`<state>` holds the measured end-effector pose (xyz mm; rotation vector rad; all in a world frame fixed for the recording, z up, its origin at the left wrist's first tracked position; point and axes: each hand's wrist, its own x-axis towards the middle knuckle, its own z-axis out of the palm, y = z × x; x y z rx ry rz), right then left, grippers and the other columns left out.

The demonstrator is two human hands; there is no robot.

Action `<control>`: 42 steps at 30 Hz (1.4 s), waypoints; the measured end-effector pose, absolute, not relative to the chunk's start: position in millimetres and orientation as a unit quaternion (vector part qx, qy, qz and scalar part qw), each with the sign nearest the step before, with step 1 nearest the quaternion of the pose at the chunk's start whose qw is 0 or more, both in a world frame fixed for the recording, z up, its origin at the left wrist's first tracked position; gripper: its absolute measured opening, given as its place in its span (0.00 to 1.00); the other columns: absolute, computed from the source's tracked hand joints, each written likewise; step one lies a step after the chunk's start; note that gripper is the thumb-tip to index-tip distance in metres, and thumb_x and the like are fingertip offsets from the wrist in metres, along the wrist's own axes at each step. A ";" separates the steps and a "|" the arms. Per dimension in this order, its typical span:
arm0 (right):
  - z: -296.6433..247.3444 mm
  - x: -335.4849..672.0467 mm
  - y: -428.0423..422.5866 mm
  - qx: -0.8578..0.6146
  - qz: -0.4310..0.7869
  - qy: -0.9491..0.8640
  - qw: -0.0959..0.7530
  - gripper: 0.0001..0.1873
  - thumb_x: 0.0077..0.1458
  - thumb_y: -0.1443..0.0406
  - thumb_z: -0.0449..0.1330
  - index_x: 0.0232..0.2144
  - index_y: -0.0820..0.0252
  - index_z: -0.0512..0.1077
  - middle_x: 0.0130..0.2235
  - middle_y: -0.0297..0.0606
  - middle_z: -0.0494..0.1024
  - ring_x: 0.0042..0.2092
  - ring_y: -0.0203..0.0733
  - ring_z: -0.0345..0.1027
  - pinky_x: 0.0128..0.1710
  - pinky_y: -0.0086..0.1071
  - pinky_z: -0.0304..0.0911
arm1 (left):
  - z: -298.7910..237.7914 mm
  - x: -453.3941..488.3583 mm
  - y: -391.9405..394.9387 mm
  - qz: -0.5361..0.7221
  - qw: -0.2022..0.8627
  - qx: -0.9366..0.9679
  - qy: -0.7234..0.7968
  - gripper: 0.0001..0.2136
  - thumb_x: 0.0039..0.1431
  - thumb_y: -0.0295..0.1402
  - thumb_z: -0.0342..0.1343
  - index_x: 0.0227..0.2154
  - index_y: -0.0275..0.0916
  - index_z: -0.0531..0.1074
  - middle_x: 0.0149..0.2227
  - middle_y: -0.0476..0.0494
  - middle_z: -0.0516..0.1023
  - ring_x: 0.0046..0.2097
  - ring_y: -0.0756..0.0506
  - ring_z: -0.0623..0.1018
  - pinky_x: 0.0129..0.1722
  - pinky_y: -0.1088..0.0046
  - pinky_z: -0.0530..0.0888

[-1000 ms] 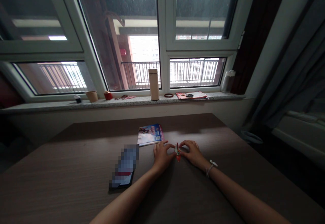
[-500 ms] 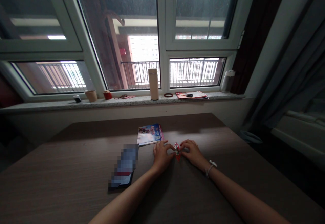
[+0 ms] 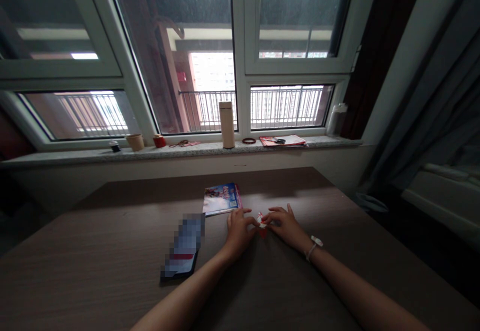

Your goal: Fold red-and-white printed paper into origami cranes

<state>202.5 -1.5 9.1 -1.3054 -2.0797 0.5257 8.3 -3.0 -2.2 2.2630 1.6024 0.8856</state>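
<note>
A small piece of folded red and white paper point(image 3: 262, 223) lies on the brown table, right of the middle. From its left side, my left hand point(image 3: 240, 228) pinches the edge between thumb and index finger. My right hand point(image 3: 285, 225) has thumb and index finger closed on the paper's right side, its other fingers raised. White shows on the upper part, while the lower tip is red. My fingertips hide part of the folds. A pale bracelet point(image 3: 314, 246) circles my right wrist.
Left of my left hand lies a phone point(image 3: 183, 246) with a blurred screen. A blue and pink printed booklet point(image 3: 222, 198) is behind it. On the windowsill stand a beige flask point(image 3: 227, 125), a paper cup point(image 3: 135, 142), scissors point(image 3: 279, 141) on red papers point(image 3: 294, 141) and a clear bottle point(image 3: 336, 119).
The paper's upper part now shows more white between my fingers. My right fingers have shifted slightly over it, with one finger lifting. My left hand stays nearly in place.
</note>
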 end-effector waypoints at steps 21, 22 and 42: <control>14.3 206.5 -4.8 -0.417 0.074 -0.855 0.301 0.09 0.58 0.68 0.55 0.37 0.52 0.74 0.44 0.36 0.78 0.54 0.41 0.67 0.64 0.61 0.19 | -2.3 -0.3 0.5 0.276 0.071 0.818 0.499 0.05 0.55 0.35 0.61 0.34 0.48 0.80 0.51 0.45 0.73 0.55 0.39 0.67 0.56 0.56 0.62; 14.5 206.4 -4.7 -0.412 0.066 -0.858 0.300 0.09 0.59 0.68 0.55 0.36 0.53 0.74 0.43 0.36 0.79 0.54 0.40 0.67 0.64 0.60 0.19 | -2.0 -0.1 0.7 0.275 0.070 0.818 0.500 0.05 0.56 0.36 0.60 0.34 0.48 0.80 0.51 0.45 0.73 0.55 0.39 0.67 0.56 0.56 0.63; 15.3 211.5 -0.9 -0.431 0.112 -0.849 0.283 0.10 0.58 0.67 0.55 0.37 0.49 0.75 0.44 0.33 0.79 0.57 0.43 0.65 0.62 0.64 0.19 | 2.1 5.3 -3.3 0.274 0.096 0.810 0.510 0.10 0.52 0.36 0.63 0.38 0.49 0.77 0.51 0.47 0.72 0.55 0.40 0.67 0.56 0.58 0.61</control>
